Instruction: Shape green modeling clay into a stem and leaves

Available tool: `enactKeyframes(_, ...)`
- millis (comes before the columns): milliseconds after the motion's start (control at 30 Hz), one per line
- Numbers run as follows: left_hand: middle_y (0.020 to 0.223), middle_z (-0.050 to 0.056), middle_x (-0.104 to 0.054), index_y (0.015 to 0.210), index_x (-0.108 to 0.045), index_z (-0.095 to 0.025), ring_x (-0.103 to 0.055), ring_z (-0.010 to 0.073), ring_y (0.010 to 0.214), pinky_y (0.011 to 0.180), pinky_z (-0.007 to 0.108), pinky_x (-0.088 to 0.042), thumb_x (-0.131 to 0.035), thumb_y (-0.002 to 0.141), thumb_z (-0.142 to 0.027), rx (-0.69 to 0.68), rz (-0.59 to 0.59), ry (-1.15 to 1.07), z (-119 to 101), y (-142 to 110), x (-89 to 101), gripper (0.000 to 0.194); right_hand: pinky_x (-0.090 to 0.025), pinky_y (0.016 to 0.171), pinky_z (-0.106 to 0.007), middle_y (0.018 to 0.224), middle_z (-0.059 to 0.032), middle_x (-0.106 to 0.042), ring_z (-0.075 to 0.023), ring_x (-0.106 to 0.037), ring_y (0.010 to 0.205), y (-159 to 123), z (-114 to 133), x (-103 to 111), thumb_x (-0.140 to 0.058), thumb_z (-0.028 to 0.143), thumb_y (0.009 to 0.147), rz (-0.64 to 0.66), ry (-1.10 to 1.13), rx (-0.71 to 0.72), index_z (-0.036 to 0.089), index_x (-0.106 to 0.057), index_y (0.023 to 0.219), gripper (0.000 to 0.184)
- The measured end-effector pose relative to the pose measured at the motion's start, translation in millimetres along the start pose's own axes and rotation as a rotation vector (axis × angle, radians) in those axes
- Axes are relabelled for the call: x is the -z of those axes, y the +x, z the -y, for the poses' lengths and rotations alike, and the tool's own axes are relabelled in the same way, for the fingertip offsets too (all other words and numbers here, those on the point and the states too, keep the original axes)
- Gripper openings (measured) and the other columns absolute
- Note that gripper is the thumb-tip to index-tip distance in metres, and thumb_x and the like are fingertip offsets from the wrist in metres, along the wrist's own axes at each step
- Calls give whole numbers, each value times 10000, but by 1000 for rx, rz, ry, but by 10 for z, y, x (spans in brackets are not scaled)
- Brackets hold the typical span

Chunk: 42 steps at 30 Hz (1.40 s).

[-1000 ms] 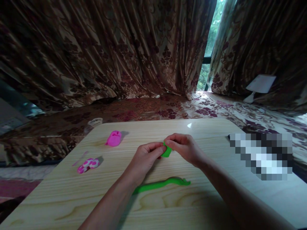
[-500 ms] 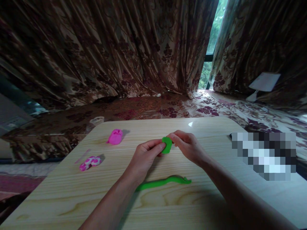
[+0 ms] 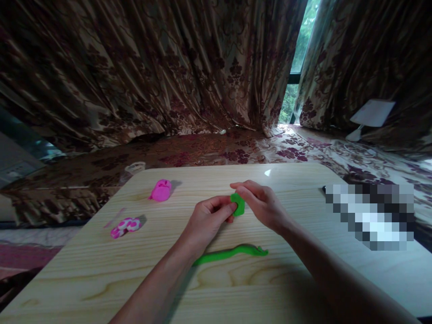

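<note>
A small flattened piece of green modelling clay (image 3: 239,206) is held up above the table between my hands. My left hand (image 3: 211,220) pinches its left side between thumb and fingers. At the top edge, the thumb of my right hand (image 3: 261,202) presses on the clay, with the index finger reaching behind and over it; the other fingers are curled. Below the hands, a long wavy strip of green clay (image 3: 229,254) lies on the table, its left end hidden behind my left forearm.
On the left of the wooden table (image 3: 135,279) sit a pink clay shape (image 3: 161,191) and a pink-and-white spotted clay piece (image 3: 125,227), with a thin pinkish stick (image 3: 114,218) nearby. A blurred-out object (image 3: 371,216) lies at the right edge. Beyond stands a white lamp (image 3: 373,112).
The green piece has turned, showing a more angular outline. My right index finger has stretched left over its top edge. The view has shifted slightly.
</note>
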<state>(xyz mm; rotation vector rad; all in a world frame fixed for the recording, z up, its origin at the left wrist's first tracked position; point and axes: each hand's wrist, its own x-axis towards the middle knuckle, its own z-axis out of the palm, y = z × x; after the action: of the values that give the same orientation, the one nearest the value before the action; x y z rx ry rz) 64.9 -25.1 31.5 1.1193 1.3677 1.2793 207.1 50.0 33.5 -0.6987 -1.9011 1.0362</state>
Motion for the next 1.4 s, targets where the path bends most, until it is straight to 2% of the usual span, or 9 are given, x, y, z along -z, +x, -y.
enactKeyframes(67,660,12,-640,828,-684,-154,-560,118,638,672,251,-428,-651,742,-314,14,-2,-79,-15,-5,-13,184,-473,682,-272,877,-49,-669,-155,-602,786,-2,-2,0,-498,376,861,-23,68,-75,174,-650,1056,319)
enactKeyframes(133,674,16,-648,813,-674,-153,-579,122,646,697,262,-444,-664,727,-291,35,-10,-142,-27,-10,-23,163,-482,662,-269,847,-42,-672,-149,-608,748,-6,-1,-3,-552,360,829,-24,135,-100,164,-636,1033,296)
enactKeyframes(267,716,28,-656,833,-677,-147,-591,129,668,713,273,-464,-683,707,-274,55,18,-163,-30,-19,-33,179,-490,653,-263,791,-32,-665,-143,-611,729,-17,10,-13,-591,295,796,-8,135,-17,162,-665,864,166)
enactKeyframes(333,722,30,-647,830,-680,-143,-583,128,664,697,275,-469,-659,731,-280,44,32,-157,-25,-24,-31,170,-489,651,-259,805,-31,-659,-140,-607,739,-22,19,-10,-578,280,807,-5,108,20,171,-677,873,162)
enactKeyframes(533,758,30,-639,845,-700,-150,-571,120,675,684,268,-464,-636,759,-266,46,81,-226,-42,-39,-21,158,-476,718,-273,920,-53,-621,-153,-584,858,-31,48,18,-504,260,871,76,72,119,204,-687,976,218)
enactKeyframes(733,713,23,-647,831,-726,-158,-550,108,625,650,258,-456,-684,723,-308,56,51,-269,-68,-41,-43,189,-426,903,-299,1082,-30,-583,-154,-536,1039,-58,120,39,-342,360,948,143,127,50,240,-669,1037,359)
enactKeyframes(900,699,19,-658,823,-735,-170,-549,100,597,629,249,-449,-708,698,-272,79,60,-337,-79,-48,-66,164,-326,1030,-302,1173,-24,-550,-145,-484,1140,-92,157,12,-242,370,973,188,156,74,243,-661,1074,450)
enactKeyframes(1033,710,23,-676,806,-739,-172,-553,97,603,628,242,-446,-709,694,-253,82,38,-387,-62,-34,-58,141,-296,1057,-332,1202,-26,-540,-158,-463,1169,-104,144,-7,-210,399,972,183,126,89,253,-644,1113,479)
enactKeyframes(1400,688,16,-677,759,-730,-148,-556,80,603,633,213,-428,-714,695,-245,126,76,-374,-56,-49,-28,117,-327,1040,-354,1228,-32,-543,-173,-476,1166,-116,111,-36,-222,423,966,187,205,45,246,-644,1104,477)
